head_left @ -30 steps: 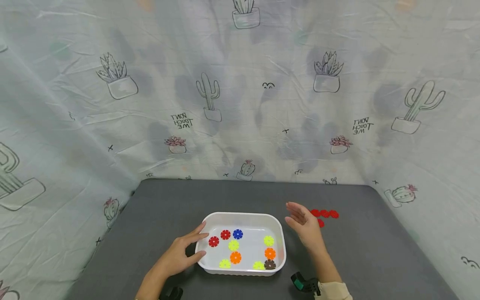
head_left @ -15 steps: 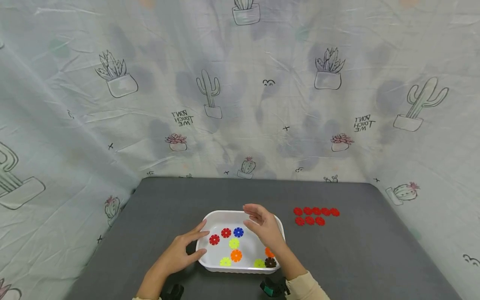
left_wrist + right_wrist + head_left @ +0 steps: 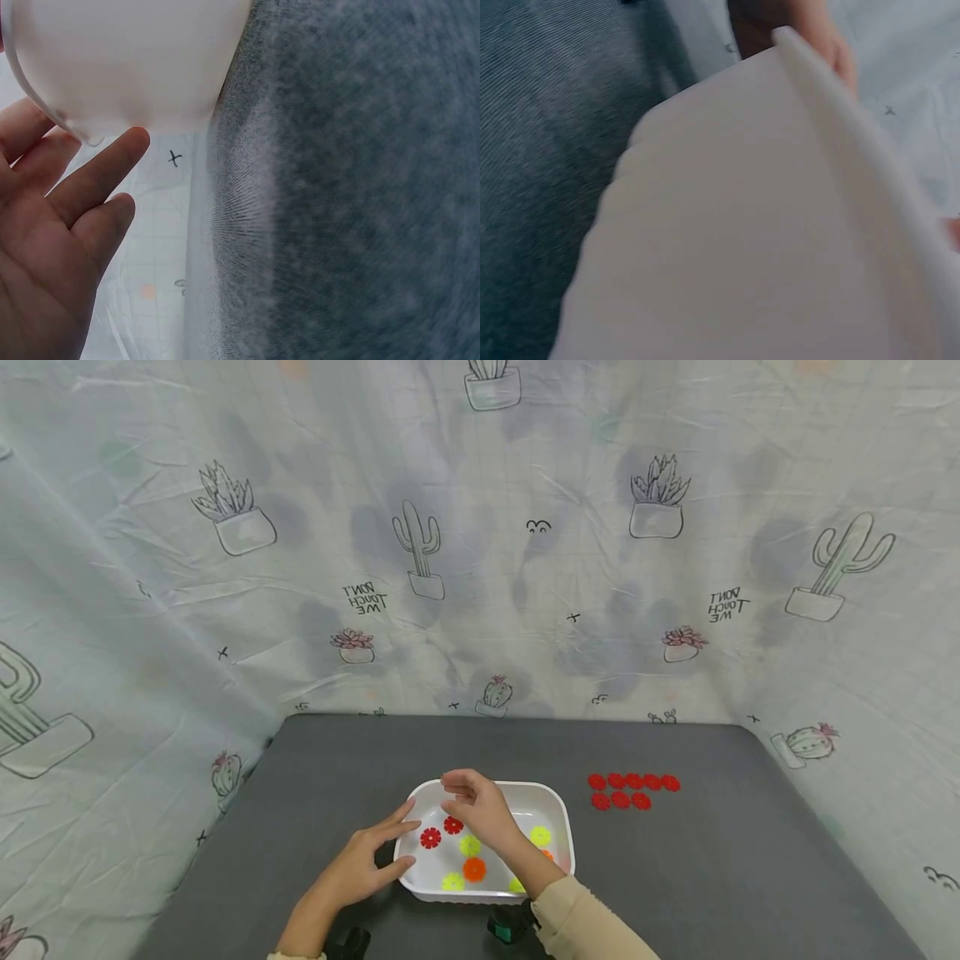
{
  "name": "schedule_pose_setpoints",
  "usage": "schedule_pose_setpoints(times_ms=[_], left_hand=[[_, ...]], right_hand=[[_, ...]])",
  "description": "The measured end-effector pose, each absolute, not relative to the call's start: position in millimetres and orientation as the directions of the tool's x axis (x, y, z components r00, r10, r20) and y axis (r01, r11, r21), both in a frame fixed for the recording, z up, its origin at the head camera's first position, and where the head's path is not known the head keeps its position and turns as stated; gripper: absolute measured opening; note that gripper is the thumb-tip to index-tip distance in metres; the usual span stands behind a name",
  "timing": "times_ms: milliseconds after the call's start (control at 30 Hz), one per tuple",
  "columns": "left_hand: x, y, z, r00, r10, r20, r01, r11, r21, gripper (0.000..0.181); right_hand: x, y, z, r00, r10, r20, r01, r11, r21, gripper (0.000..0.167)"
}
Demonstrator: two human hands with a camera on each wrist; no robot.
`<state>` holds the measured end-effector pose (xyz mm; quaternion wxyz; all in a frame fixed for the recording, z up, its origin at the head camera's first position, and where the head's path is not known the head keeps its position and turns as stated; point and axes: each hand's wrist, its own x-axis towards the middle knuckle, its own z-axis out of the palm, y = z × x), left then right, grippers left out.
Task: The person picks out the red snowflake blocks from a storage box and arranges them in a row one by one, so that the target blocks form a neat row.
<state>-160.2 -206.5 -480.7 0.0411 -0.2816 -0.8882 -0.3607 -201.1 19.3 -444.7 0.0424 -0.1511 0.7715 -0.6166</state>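
Note:
A white plastic tray (image 3: pixel 542 802) holds several small flower-shaped discs with notched edges. Red discs (image 3: pixel 431 837) lie at its left, with a yellow disc (image 3: pixel 470 846) and an orange disc (image 3: pixel 474 869) near the middle. My left hand (image 3: pixel 356 868) rests at the tray's left rim, fingers extended and tips reaching over it; the left wrist view shows fingers against the outer wall. Over the tray, my right hand (image 3: pixel 483 814) hovers above the red discs, fingers loosely bent, no disc visible in it. It hides some discs. The tray's side wall (image 3: pixel 727 202) fills the right wrist view.
Several red discs (image 3: pixel 633 781) lie in two rows on the grey table (image 3: pixel 697 852), right of the tray. A white curtain (image 3: pixel 480 543) with cactus drawings stands behind and on both sides. Dark wrist devices (image 3: pixel 504 927) sit below the hands.
My right hand has moved left from beside the red rows, across the tray, to above its left half. The rows are now uncovered. My left hand stays at the rim.

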Motion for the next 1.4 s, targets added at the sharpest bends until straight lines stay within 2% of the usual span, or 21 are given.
schedule_pose_setpoints(times_ms=[200, 467, 700, 833, 1167, 1400], left_hand=[[-160.2, -205.4, -479.3, -0.849, 0.464, 0.253, 0.508, 0.582, 0.635, 0.046], [-161.3, -204.7, -480.3, -0.838, 0.458, 0.298, 0.539, 0.603, 0.588, 0.045], [-160.9, -204.2, -479.3, -0.847, 0.456, 0.274, 0.522, 0.611, 0.596, 0.045], [-160.6, -204.2, -479.3, -0.849, 0.454, 0.269, 0.516, 0.609, 0.602, 0.045], [-160.7, -203.4, -480.5, -0.828, 0.463, 0.316, 0.555, 0.595, 0.582, 0.044], [-160.1, -202.8, -479.7, -0.823, 0.461, 0.333, 0.565, 0.594, 0.573, 0.044]], right_hand=[[-204.7, 17.1, -458.9, -0.971, -0.238, 0.011, -0.069, 0.239, -0.969, 0.032], [-203.3, 13.0, -469.5, -0.975, -0.220, -0.012, -0.060, 0.318, -0.946, 0.033], [-204.3, 11.9, -476.8, -0.985, -0.152, -0.086, 0.015, 0.415, -0.910, 0.033], [-206.3, 10.9, -483.5, -0.987, -0.147, -0.070, -0.008, 0.470, -0.882, 0.033], [-206.0, 5.8, -491.1, -0.980, -0.192, 0.052, -0.164, 0.630, -0.759, 0.033], [-205.5, 4.4, -491.0, -0.972, -0.224, 0.076, -0.214, 0.696, -0.685, 0.030]])
